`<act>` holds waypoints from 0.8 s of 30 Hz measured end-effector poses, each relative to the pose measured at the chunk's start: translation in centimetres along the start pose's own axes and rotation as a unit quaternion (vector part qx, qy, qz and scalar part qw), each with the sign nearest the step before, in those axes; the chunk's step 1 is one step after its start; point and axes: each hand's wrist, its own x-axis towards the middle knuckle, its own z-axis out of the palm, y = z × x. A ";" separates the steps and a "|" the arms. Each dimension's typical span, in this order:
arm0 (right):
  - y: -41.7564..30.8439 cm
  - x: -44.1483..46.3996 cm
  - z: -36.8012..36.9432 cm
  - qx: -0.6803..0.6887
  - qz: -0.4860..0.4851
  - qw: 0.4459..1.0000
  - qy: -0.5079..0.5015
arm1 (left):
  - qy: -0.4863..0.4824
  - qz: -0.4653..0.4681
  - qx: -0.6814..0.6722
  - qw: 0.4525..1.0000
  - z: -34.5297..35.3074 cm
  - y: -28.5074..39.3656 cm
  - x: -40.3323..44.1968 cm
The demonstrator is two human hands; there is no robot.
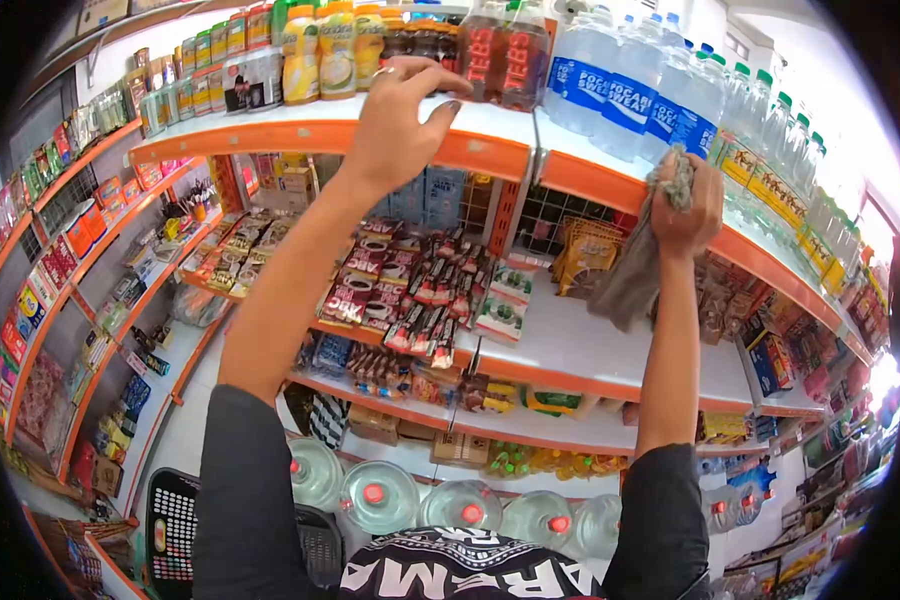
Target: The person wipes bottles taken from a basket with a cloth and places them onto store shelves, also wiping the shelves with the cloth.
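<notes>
My left hand [395, 120] is raised at the top shelf [475, 145], thumb and fingers apart, holding nothing I can see. Its fingertips are close to dark-red TEBS bottles [485, 60] and partly cover small dark jars [425, 42] behind. Yellow bottles [318, 50] stand just left of it. My right hand [698, 212] is closed around a greyish cleaning cloth [630, 270], which hangs down in front of the shelf's orange edge. Directly above that hand stand Pocari Sweat bottles [625, 90] with blue labels.
Green-capped bottles [770, 140] line the shelf to the right. Below are coffee sachet packs [370, 265] and a brown snack bag [582, 255]. Large water jugs [380, 500] stand at floor level, beside a black basket [173, 520]. More stocked shelving [80, 270] runs along the left.
</notes>
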 end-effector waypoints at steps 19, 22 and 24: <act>1.2 -0.8 0.9 0.081 0.024 0.993 0.077 | -0.075 0.184 0.196 0.960 17.5 -8.9 19.8; 1.3 -1.1 0.9 0.087 0.030 0.993 0.081 | -0.001 -0.189 0.170 0.967 17.8 -7.9 20.4; 1.2 -1.0 1.0 0.099 0.031 0.991 0.084 | 0.013 -0.194 0.046 0.980 13.3 -3.2 18.1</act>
